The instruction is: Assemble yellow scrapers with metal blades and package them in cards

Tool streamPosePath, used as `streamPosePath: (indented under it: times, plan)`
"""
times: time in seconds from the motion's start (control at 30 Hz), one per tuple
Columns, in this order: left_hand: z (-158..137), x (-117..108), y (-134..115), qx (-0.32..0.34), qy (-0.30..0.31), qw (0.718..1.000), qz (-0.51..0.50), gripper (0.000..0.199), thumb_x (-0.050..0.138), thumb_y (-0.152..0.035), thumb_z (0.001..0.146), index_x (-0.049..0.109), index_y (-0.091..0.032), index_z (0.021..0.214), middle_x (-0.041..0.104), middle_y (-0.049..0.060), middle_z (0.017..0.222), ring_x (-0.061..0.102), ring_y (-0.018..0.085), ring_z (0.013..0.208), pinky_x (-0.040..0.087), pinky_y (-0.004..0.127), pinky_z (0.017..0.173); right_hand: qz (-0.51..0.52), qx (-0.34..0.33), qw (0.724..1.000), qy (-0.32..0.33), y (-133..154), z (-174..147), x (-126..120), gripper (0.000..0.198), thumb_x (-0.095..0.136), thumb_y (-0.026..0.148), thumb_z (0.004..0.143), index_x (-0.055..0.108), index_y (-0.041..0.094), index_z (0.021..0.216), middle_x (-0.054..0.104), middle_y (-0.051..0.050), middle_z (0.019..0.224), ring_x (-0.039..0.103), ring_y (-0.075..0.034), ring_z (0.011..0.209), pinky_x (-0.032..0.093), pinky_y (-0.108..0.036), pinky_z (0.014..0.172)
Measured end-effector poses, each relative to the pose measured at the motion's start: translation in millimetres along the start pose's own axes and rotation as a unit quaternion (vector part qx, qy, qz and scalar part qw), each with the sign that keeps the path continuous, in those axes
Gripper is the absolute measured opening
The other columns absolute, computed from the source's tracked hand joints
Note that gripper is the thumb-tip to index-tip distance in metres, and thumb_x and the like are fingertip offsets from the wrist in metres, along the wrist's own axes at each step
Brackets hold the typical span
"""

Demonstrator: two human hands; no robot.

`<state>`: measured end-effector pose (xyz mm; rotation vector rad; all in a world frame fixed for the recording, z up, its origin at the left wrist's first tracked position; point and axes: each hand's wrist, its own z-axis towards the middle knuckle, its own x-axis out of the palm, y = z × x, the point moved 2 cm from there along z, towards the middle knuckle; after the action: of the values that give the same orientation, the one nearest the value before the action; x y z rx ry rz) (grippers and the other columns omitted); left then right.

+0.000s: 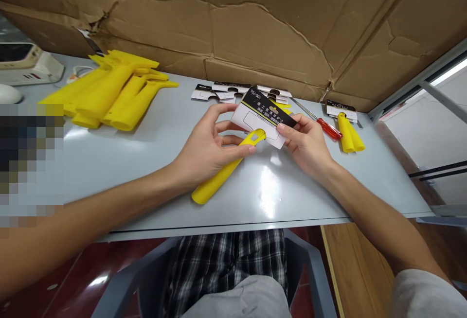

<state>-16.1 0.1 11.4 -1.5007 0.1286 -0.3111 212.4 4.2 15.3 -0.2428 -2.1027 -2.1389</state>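
My left hand (209, 145) grips a yellow plastic scraper (215, 182) near its head, thumb along the near side. The scraper's round handle slants down to the left, just above the table. A black and white header card (251, 114) printed "TGJ-001" is fitted over the scraper, whose neck shows through the card's cutout. Some yellow of its head peeks out behind the card. My right hand (308, 143) pinches the card's right end between thumb and fingers.
A heap of yellow scrapers (116, 89) lies at left. Several loose cards (211, 92) lie at the back. On the right are a red-handled screwdriver (329, 129) and two yellow handles (350, 135) with a card. Cardboard (255, 26) walls the rear; a white device (44, 67) stands far left.
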Motion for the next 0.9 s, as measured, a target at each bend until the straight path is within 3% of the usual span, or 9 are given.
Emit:
streamPosePath:
  times: [0.07,0.2,0.37,0.47,0.57,0.67,0.77,0.83,0.9]
  plan:
    - [-0.9,1.0,-1.7,-0.029,0.021,0.999,-0.006,0.092,0.107,-0.034,0.067,0.053,-0.029,0.141,0.080,0.005,0.118,0.083,0.025,0.087,0.071,0.044,0.084,-0.002,-0.002,1.000,-0.024,0.9,0.7,-2.8,0.053,0.104,0.041,0.065,0.061,0.022,0.088,0.069,-0.001,0.096,0.062,-0.013,0.082,0.052,-0.030,0.070]
    - [-2.0,1.2,-4.8,-0.064,0.026,0.998,0.003,0.076,0.102,-0.043,0.078,0.062,-0.025,0.139,0.081,0.009,0.117,0.083,0.025,0.086,0.069,0.039,0.075,-0.020,-0.002,0.999,-0.035,3.2,1.8,-6.7,0.056,0.103,0.040,0.066,0.059,0.025,0.098,0.073,0.000,0.099,0.066,-0.015,0.085,0.056,-0.032,0.073]
    - [1.6,-0.2,-5.5,-0.055,0.028,0.998,-0.003,0.049,0.096,-0.051,0.085,0.078,-0.018,0.117,0.084,0.012,0.114,0.081,0.028,0.097,0.067,0.037,0.076,-0.054,0.030,0.998,0.034,3.5,-1.8,-2.3,0.077,0.105,0.047,0.065,0.054,0.031,0.121,0.076,0.003,0.098,0.071,-0.017,0.080,0.058,-0.033,0.072]
    - [3.5,0.7,-4.2,-0.062,0.019,0.998,-0.026,0.044,0.098,-0.048,0.082,0.079,-0.017,0.106,0.085,0.011,0.115,0.079,0.029,0.104,0.069,0.041,0.084,-0.044,0.038,0.997,0.060,0.7,-4.1,0.3,0.079,0.103,0.055,0.071,0.052,0.032,0.127,0.076,0.003,0.096,0.074,-0.018,0.081,0.062,-0.036,0.073]
    - [4.6,1.5,-3.0,-0.055,-0.015,0.996,-0.068,0.045,0.101,-0.041,0.077,0.076,-0.017,0.106,0.084,0.010,0.113,0.079,0.030,0.108,0.070,0.046,0.093,-0.028,0.045,0.995,0.089,-3.8,-7.2,2.8,0.090,0.102,0.055,0.073,0.047,0.035,0.141,0.078,0.000,0.108,0.080,-0.022,0.092,0.068,-0.040,0.079]
    - [6.8,-1.0,-1.4,-0.057,-0.049,0.994,-0.077,0.046,0.103,-0.037,0.072,0.071,-0.019,0.100,0.082,0.007,0.101,0.079,0.027,0.096,0.070,0.046,0.090,-0.039,0.080,0.988,0.128,-10.2,-12.9,7.6,0.118,0.108,0.041,0.065,0.035,0.039,0.158,0.078,-0.001,0.113,0.083,-0.024,0.095,0.070,-0.043,0.085]
    - [12.3,-8.5,-1.7,-0.066,-0.058,0.996,-0.036,0.046,0.104,-0.039,0.070,0.069,-0.020,0.094,0.081,0.007,0.093,0.076,0.023,0.082,0.067,0.041,0.078,-0.055,0.127,0.978,0.157,-15.1,-19.9,13.1,0.137,0.107,0.032,0.063,0.020,0.037,0.169,0.078,0.001,0.107,0.081,-0.023,0.081,0.070,-0.044,0.081]
    - [18.4,-16.8,-3.6,-0.066,-0.054,0.996,0.029,0.046,0.104,-0.042,0.069,0.070,-0.020,0.091,0.080,0.006,0.087,0.071,0.021,0.072,0.062,0.038,0.067,-0.072,0.126,0.978,0.153,-14.8,-23.7,14.5,0.138,0.103,0.032,0.068,0.015,0.037,0.174,0.077,0.001,0.106,0.079,-0.022,0.075,0.069,-0.043,0.076]
    - [25.8,-26.3,-6.0,-0.058,-0.040,0.992,0.104,0.046,0.104,-0.044,0.069,0.072,-0.023,0.095,0.077,0.003,0.077,0.064,0.019,0.060,0.055,0.035,0.058,-0.124,0.084,0.980,0.133,-11.9,-26.2,13.7,0.125,0.097,0.034,0.076,0.022,0.040,0.175,0.076,-0.001,0.110,0.077,-0.019,0.073,0.067,-0.040,0.072]
